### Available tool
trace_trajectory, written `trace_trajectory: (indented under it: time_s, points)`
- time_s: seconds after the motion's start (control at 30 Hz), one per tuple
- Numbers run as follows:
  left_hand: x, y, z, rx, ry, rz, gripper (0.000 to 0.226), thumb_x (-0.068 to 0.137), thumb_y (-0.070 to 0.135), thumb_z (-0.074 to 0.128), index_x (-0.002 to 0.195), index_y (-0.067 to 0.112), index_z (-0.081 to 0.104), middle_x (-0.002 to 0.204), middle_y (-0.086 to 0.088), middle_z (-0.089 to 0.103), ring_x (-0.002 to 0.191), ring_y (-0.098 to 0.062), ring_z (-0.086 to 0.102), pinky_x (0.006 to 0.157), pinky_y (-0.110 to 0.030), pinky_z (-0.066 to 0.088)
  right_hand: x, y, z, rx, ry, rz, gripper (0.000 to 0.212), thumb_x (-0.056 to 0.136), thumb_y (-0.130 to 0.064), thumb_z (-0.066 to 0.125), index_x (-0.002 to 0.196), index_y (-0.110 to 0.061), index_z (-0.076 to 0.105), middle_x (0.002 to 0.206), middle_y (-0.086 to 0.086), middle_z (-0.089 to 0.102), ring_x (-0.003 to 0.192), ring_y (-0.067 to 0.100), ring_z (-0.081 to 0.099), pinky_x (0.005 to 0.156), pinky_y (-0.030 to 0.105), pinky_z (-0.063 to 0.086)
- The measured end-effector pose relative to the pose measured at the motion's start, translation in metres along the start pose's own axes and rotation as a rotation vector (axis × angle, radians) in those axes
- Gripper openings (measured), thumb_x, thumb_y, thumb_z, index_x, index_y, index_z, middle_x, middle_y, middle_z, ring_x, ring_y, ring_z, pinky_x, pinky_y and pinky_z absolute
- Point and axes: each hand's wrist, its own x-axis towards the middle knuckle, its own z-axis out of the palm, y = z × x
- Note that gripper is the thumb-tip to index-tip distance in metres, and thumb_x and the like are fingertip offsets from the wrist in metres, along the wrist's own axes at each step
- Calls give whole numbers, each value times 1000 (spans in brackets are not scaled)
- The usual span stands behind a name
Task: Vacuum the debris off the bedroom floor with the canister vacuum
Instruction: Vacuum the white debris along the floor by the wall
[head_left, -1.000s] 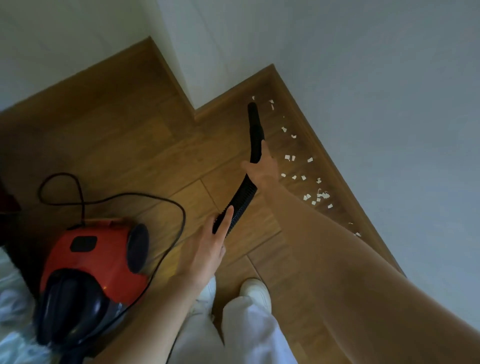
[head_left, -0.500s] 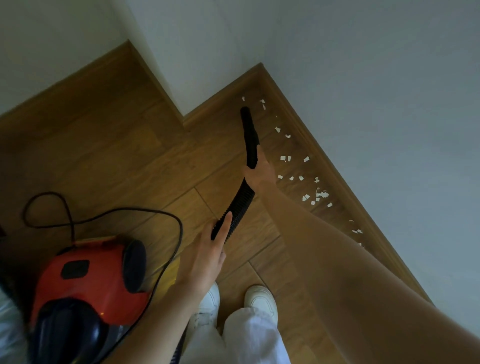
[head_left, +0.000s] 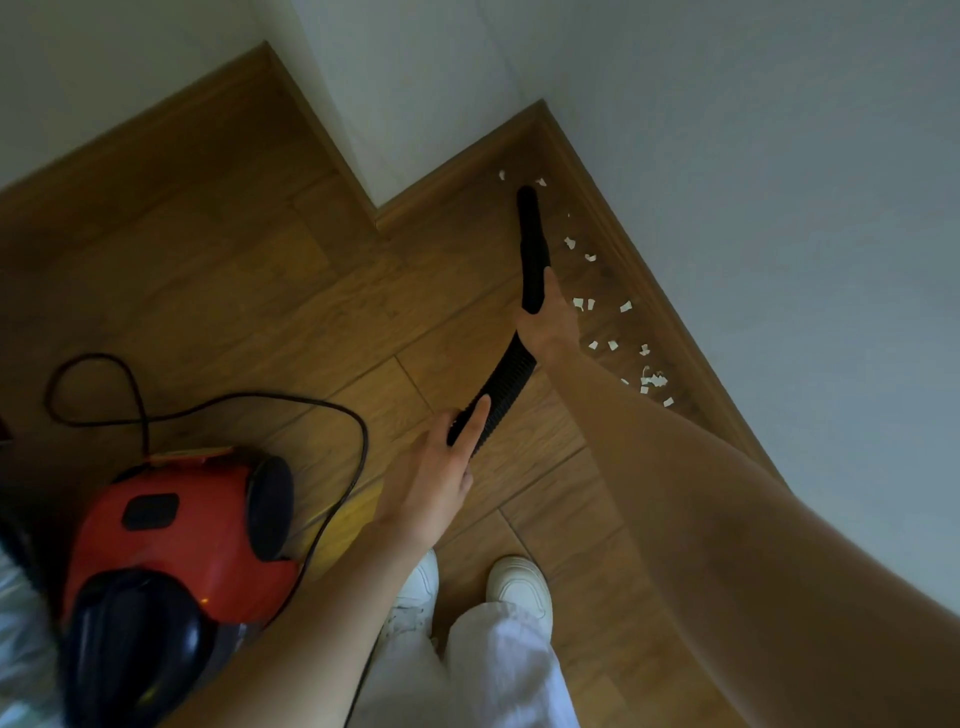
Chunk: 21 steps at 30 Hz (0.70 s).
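Wooden floor (head_left: 260, 270), paper scraps (head_left: 613, 343) along baseboard (head_left: 649, 270), nozzle (head_left: 532, 244) beside them

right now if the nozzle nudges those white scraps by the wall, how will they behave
The white scraps look thin and papery, so probably very light; they would likely scatter rather than stay put. They lie flat, so rolling seems unlikely. The nozzle in the right hand may push some against the skirting board.

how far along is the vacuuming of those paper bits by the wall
Early. Done: nothing shows as cleared. In hand: the right hand grips the black nozzle, its tip near the corner, while the left hand holds the ribbed hose from the red canister vacuum. Left: white paper scraps lie scattered along the baseboard.
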Motion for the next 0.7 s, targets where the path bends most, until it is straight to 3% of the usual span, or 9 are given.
trace_trajectory:
  time_s: [0.33,0.47,0.7]
  points:
    - [-3,-16,-3,-80,11,-26,88,75,10,72,146,25,20,115,-13,56,63,-17,59,46,-27,53,0,-24,14,1,-44,-85,79,91,-20,56,154,-29,10,136,15,45,112,29,53,92,40,51]
    - [1,-1,-7,-22,18,8,83,69,13,77,142,16,37,110,-9,60,53,-12,56,38,-15,40,-2,-6,-2,0,42,-23,77,93,-20,54,154,-25,9,140,14,43,118,28,51,87,31,46]
    - [3,18,-1,-23,-24,36,84,70,13,77,143,16,36,112,-9,60,55,-11,56,39,-15,37,-5,10,-21,-38,62,34,73,95,-23,51,154,-27,9,141,17,39,123,29,46,92,33,43]
